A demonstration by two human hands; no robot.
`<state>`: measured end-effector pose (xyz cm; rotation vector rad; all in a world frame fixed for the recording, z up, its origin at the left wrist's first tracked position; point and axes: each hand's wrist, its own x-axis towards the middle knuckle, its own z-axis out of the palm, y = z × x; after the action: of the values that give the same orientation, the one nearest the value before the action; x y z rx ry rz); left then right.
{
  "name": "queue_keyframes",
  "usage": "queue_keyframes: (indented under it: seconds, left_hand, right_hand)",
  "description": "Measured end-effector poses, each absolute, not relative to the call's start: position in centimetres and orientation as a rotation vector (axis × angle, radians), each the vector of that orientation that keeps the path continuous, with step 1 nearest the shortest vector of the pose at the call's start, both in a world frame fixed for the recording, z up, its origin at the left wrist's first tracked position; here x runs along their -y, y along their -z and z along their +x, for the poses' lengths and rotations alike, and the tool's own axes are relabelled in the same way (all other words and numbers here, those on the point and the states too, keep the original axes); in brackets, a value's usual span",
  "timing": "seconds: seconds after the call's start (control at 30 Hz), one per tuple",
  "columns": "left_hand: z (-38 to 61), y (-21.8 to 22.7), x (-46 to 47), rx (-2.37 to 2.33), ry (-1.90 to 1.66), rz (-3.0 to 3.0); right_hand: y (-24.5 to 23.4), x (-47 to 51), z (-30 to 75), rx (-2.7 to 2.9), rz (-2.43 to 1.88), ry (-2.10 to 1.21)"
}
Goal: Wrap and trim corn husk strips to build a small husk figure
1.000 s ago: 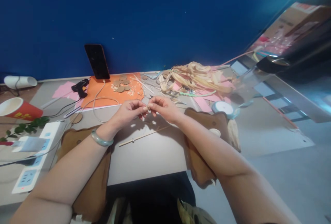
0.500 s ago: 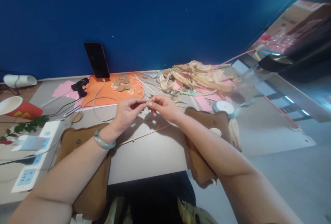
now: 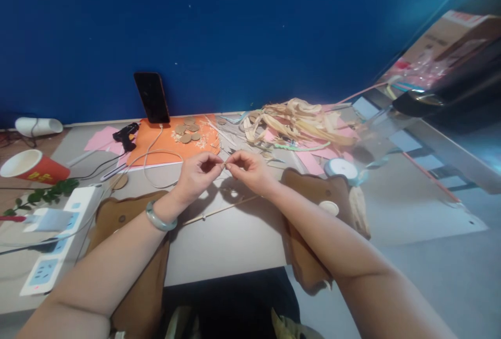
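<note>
Both hands were held close together above the tabletop (image 3: 227, 250), their fingertips nearly meeting. The left hand (image 3: 198, 174) and the right hand (image 3: 251, 173) were each closed to a thumb-and-finger pinch. A tiny pale piece (image 3: 224, 166) was gripped between the tips; it was too small to be identified. A bracelet (image 3: 158, 219) was worn at the left wrist.

Below the hands, a thin stick (image 3: 219, 212) was seen lying slantwise on the tabletop, partly hidden at its right end. A left brown cushion (image 3: 146, 281) and a right brown cushion (image 3: 309, 185) were partly covered by the forearms; a white disc (image 3: 329, 208) was noted on the latter.

Farther back, round tan discs (image 3: 191, 138) were scattered on an orange sheet (image 3: 154, 143), and a phone (image 3: 152, 98) was propped against the blue wall (image 3: 235, 41). To the right, dried strips (image 3: 297, 122) were heaped over pink paper (image 3: 309, 162).
</note>
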<state>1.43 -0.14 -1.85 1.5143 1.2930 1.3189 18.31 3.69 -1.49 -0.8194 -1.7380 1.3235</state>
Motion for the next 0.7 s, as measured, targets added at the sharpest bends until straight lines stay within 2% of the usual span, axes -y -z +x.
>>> queue_keyframes:
  seconds: [0.13, 0.3, 0.57, 0.7]
  left_hand:
    - [1.36, 1.49, -0.05, -1.158, -1.203, 1.308]
    - [1.09, 1.04, -0.02, -1.019, -1.066, 1.083]
    - [1.05, 0.93, -0.14, -1.049, -1.096, 0.943]
    - [1.09, 1.09, -0.12, -1.037, -1.094, 0.986]
  right_hand:
    - [1.19, -3.51, 18.37, 1.840, -0.808, -1.160]
    - [0.87, -3.26, 18.42, 1.904, -0.768, -1.121]
    - [1.29, -3.21, 18.50, 1.867, -0.739, -0.840]
    - [1.22, -3.23, 18.52, 1.916, -0.713, -0.830]
